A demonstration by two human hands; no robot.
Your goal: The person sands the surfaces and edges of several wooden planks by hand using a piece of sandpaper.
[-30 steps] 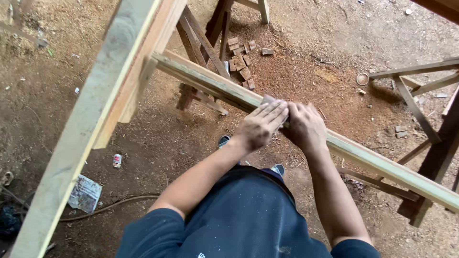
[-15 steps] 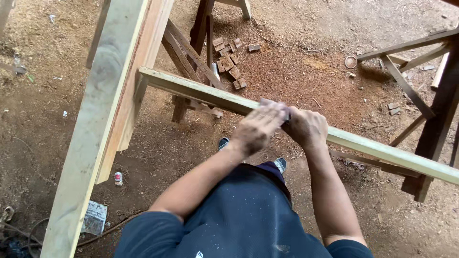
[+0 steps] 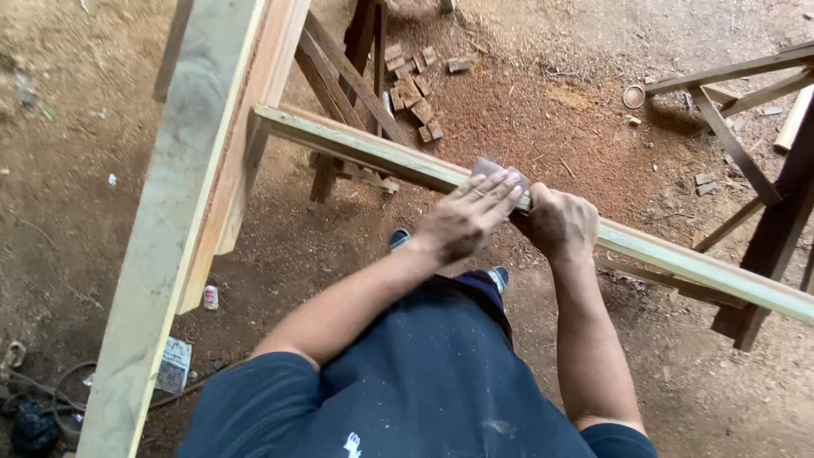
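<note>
- A long pale wooden rail (image 3: 678,259) runs from upper left to lower right across a sawdust-covered dirt floor (image 3: 543,110), its far end meeting a wide upright plank (image 3: 182,229) at the left.
- Both hands sit side by side near the middle of the rail, directly above it.
- The left hand (image 3: 462,222) lies flat, fingers (image 3: 496,191) stretched out together along the rail's long axis, pressing a small grey sanding pad (image 3: 492,168) onto the top face; the pad peeks out beyond the fingertips.
- The right hand (image 3: 560,225) is just beside the left, fingers curled closed around the rail.
- Small wood offcuts (image 3: 415,89) lie beyond the rail.
</note>
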